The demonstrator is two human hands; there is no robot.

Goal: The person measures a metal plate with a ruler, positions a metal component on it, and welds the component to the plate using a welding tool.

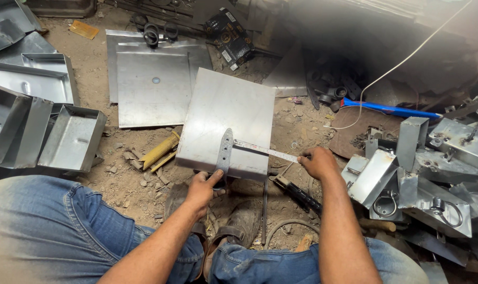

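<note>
1. The left hand (203, 188) is pinching the near end of a perforated metal strap (225, 152), fingers closed on it, holding it on the galvanised sheet panel (226, 113).
2. The right hand (317, 162) is gripping a steel ruler (265, 151); the ruler's long axis is running left from that hand to the strap.
3. The trays (70, 139) to the left are sitting nested on the dirt floor (136, 181); no contents are showing.

Sheet-metal workshop w/ dirt floor (139, 184): galvanised trays (73, 138), flat steel sheets (154, 89), folded boxes w/ ring handles (444, 208) piled around a seated worker.
</note>
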